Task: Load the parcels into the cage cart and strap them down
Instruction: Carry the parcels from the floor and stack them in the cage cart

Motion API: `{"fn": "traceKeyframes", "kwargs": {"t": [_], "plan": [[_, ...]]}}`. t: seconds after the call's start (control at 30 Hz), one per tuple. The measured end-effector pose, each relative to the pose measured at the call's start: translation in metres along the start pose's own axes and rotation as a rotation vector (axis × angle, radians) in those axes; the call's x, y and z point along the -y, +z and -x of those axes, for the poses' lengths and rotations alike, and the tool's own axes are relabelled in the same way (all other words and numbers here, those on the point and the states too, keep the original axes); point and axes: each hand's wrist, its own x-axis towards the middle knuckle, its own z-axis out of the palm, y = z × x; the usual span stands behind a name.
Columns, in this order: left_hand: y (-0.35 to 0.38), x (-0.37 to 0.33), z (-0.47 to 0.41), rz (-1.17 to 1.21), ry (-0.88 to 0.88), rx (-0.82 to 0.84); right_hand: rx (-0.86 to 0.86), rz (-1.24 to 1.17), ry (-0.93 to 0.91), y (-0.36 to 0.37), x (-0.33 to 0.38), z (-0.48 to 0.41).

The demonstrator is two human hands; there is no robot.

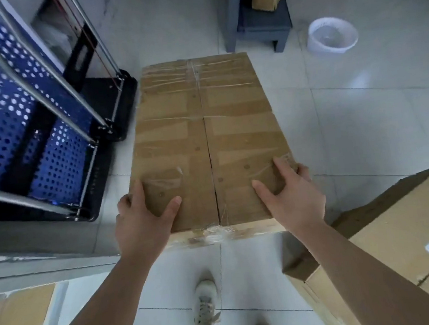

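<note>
A long taped cardboard parcel [205, 137] stretches away from me in the middle of the view, above the tiled floor. My left hand [142, 221] grips its near left corner, thumb on top and fingers wrapped over the side edge. My right hand [294, 196] grips the near right corner the same way. The cage cart [34, 122], with silver tube rails, blue perforated panels and a black base, stands to the left of the parcel. A red strap [86, 35] hangs along the cart's far rails.
A second large cardboard box [398, 236] with a white label sits at the lower right. Another box [18, 312] lies at the lower left under a grey ledge. A grey stool [260, 24] holding a small carton and a white basket [332, 35] stand farther back. My shoes [206, 304] are below.
</note>
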Motion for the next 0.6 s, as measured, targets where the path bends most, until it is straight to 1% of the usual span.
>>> {"fn": "traceKeyframes", "kwargs": {"t": [0.13, 0.27, 0.47, 0.6], "plan": [[-0.048, -0.008, 0.053, 0.034, -0.037, -0.082, -0.044, -0.005, -0.102, -0.052, 0.013, 0.033], [-0.102, -0.015, 0.113, 0.102, -0.098, -0.178, -0.093, -0.023, -0.242, -0.109, 0.031, 0.071], [-0.165, -0.012, 0.206, 0.199, -0.194, -0.327, -0.062, -0.071, -0.414, -0.180, 0.060, 0.127], [-0.203, -0.002, 0.259, 0.245, -0.246, -0.427, -0.039, -0.083, -0.532, -0.212, 0.084, 0.162]]}}
